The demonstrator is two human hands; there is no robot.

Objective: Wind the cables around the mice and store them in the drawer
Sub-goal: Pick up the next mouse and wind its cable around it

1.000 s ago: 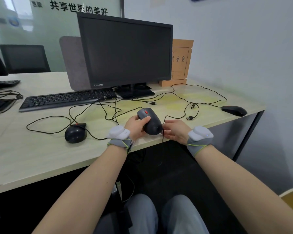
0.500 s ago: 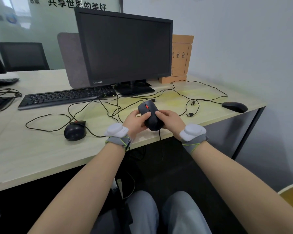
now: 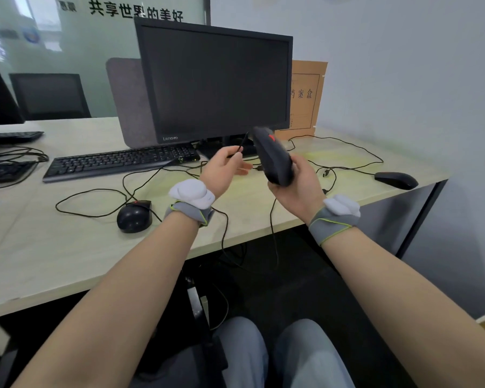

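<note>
A black mouse with a red wheel point(image 3: 275, 156) is raised above the desk, gripped from below by my right hand point(image 3: 297, 186). Its thin black cable point(image 3: 242, 141) runs from the mouse's top end to my left hand point(image 3: 224, 170), which pinches it between thumb and forefinger. More of that cable hangs off the desk's front edge below my hands. A second black mouse point(image 3: 134, 215) lies on the desk to the left, its cable looping around it. A third, flat black mouse point(image 3: 396, 180) rests near the desk's right edge. No drawer is in view.
A black monitor point(image 3: 213, 82) and keyboard point(image 3: 121, 162) stand behind my hands. Loose black cables point(image 3: 345, 152) sprawl over the pale desk point(image 3: 53, 247). A brown file box point(image 3: 305, 99) leans on the wall. Another keyboard point(image 3: 3, 172) sits far left.
The mouse has gone from both hands low at the desk edge up into my right hand alone. My left hand has let go of the mouse and taken the cable.
</note>
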